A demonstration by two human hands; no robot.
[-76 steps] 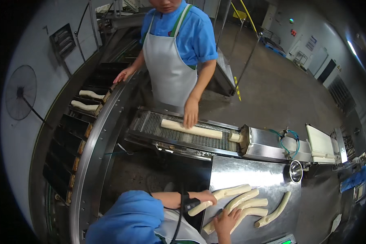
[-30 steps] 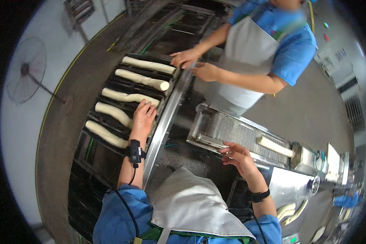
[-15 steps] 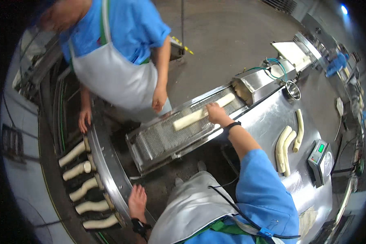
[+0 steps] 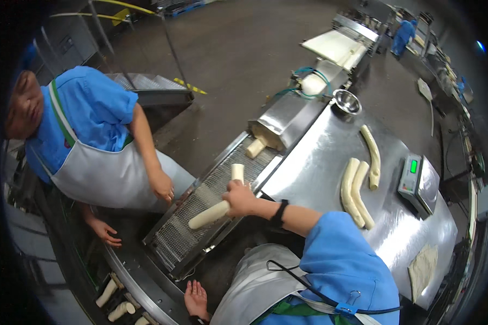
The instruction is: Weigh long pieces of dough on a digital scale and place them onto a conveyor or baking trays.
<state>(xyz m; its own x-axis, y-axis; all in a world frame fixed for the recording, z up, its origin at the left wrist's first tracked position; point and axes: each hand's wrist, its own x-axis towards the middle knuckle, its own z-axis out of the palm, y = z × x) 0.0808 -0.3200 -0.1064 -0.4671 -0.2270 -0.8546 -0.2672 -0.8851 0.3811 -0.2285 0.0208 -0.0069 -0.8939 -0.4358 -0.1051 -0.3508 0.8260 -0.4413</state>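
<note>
Fingers of the right hand (image 4: 241, 199) curl over a pale roll (image 4: 207, 215) on the mesh belt (image 4: 171, 245), gripping it; lengths show toward seven and twelve o'clock of the hand, but whether these are one bent roll or two pieces is hidden. At seven o'clock the left hand (image 4: 196, 299) lies palm up, fingers extended, holding nothing, near a curved steel rail (image 4: 142, 292).

Toward one o'clock, another roll (image 4: 255, 148) pokes from a steel housing (image 4: 290, 116). At nine o'clock a co-worker's hand (image 4: 161, 187) hangs just beside the belt's far rim; trays with pale rolls sit near eight.

Three rolls lie between two and three o'clock on the bench (image 4: 309, 168), with a metal bowl (image 4: 347, 102) beyond. At three stands a scale (image 4: 409, 184), its lit green display too small to read; at four, a cloth (image 4: 423, 271).

Shiny steel tops the bench. Grey-brown floor (image 4: 244, 54) spreads toward twelve, railed steps (image 4: 152, 86) at eleven.
</note>
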